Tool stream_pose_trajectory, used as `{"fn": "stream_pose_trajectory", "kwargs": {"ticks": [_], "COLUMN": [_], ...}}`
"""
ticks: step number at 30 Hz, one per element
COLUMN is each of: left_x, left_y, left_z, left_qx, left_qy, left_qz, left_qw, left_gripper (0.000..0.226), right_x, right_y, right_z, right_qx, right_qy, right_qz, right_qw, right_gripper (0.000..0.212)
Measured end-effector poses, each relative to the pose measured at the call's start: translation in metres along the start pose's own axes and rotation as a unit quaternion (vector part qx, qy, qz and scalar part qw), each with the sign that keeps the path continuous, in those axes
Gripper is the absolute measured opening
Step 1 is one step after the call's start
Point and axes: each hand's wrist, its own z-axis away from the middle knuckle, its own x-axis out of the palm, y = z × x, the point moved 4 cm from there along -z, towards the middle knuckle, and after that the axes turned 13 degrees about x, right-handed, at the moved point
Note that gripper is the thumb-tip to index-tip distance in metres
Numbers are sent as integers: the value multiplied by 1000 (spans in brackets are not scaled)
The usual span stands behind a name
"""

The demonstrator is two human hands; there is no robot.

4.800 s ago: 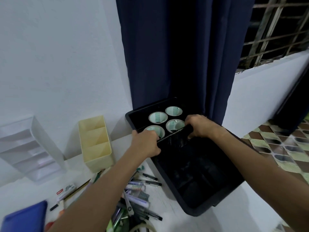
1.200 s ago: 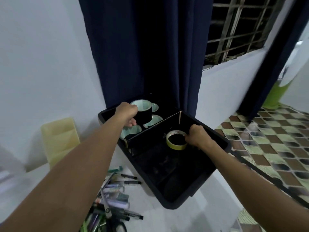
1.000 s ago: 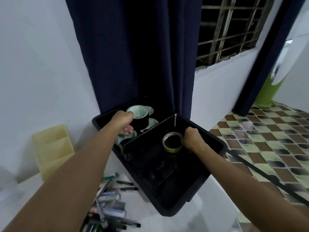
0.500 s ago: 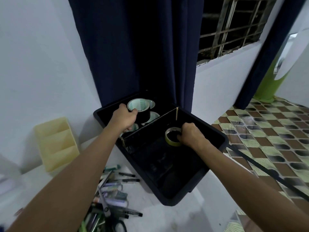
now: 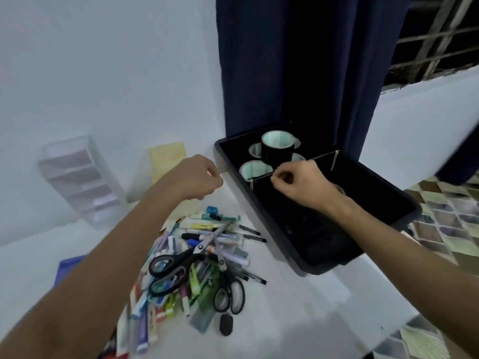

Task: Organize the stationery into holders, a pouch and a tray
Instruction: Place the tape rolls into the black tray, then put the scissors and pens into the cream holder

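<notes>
— Stationery [image 5: 202,257] lies heaped just left of the black tray [image 5: 321,265]. Our left hand [image 5: 198,177] hovers loosely curled, empty; our right hand [image 5: 298,182] pinches the tray's divider [image 5: 321,157].
— Light, slippery pens, we reckon; we'd grip mid-barrel.

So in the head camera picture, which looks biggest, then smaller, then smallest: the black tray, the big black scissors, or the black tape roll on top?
1. The black tray, by far the largest.
2. The big black scissors.
3. The black tape roll.
The scissors lie nearer the camera than the roll, so that gap is less sure.
</notes>
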Motion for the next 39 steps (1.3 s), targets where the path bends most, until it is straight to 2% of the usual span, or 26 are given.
{"fn": "stream_pose_trajectory", "kwargs": {"ticks": [3,6,8,11,13,19,24,26,28,31,34,39], "left_x": [-6,-12,-14,0,14,45,51,51,50,42,30,-9], "left_y": [-29,-53,-64,-75,-83,-95,-96,-98,-102,-106,-101,-83], "left_z": [35,64,85,110,123,142,145,145,146,145,145,143], "left_qx": [-38,-67,-78,-95,-110,-158,-173,-165,-165,-163,-136,-103], "left_qy": [-37,-36,-44,-104,-132,-106,-94,-80,-47,-5,21,93], "left_qz": [-14,-23,-41,-59,-71,-35,-23,-18,36,101,149,231], "left_qw": [998,997,995,988,983,981,980,983,984,981,979,963], "left_gripper": [21,28,36,53,63,76,59,53,47,42,28,13], "right_x": [33,64,83,103,113,128,125,125,124,117,107,85], "right_y": [-50,-85,-100,-102,-98,-84,-77,-75,-74,-73,-70,-78], "right_z": [15,29,34,43,57,99,110,113,115,109,96,64], "right_qx": [-54,-93,-105,-88,-77,-37,6,17,31,72,110,124], "right_qy": [-74,-148,-214,-318,-345,-287,-244,-243,-244,-247,-240,-273], "right_qz": [-22,-14,30,149,228,293,300,297,287,238,150,26], "right_qw": [996,984,971,932,907,911,922,923,926,937,953,954], "right_gripper": [10,12,14,27,38,42,45,38,26,25,30,35]}}
